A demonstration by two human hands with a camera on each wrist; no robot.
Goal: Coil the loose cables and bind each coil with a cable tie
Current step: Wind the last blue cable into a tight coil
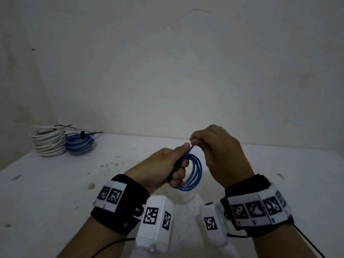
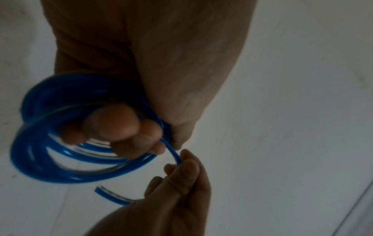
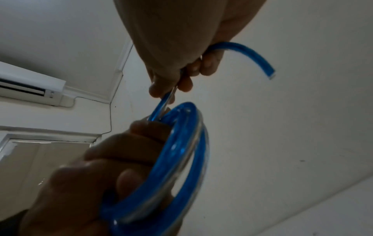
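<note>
A blue cable coil [image 1: 195, 172] of several loops hangs above the white table [image 1: 55, 183], held up in front of me. My left hand [image 1: 167, 164] grips one side of the coil [image 2: 60, 164], fingers curled through the loops and thumb on top. Just above and to the right, my right hand [image 1: 210, 144] pinches the cable's loose strand [image 3: 161, 105] where it leaves the coil. The short free end [image 3: 260, 59] sticks out past the right hand's fingers [image 3: 207, 67]. The free end [image 2: 113, 195] also shows in the left wrist view. I see no cable tie in either hand.
At the table's far left stand a stack of white cable coils [image 1: 48, 142] and a stack of blue coils [image 1: 80, 144], each bound with black ties. The wall [image 1: 167, 71] rises right behind the table. Dark specks dot the tabletop.
</note>
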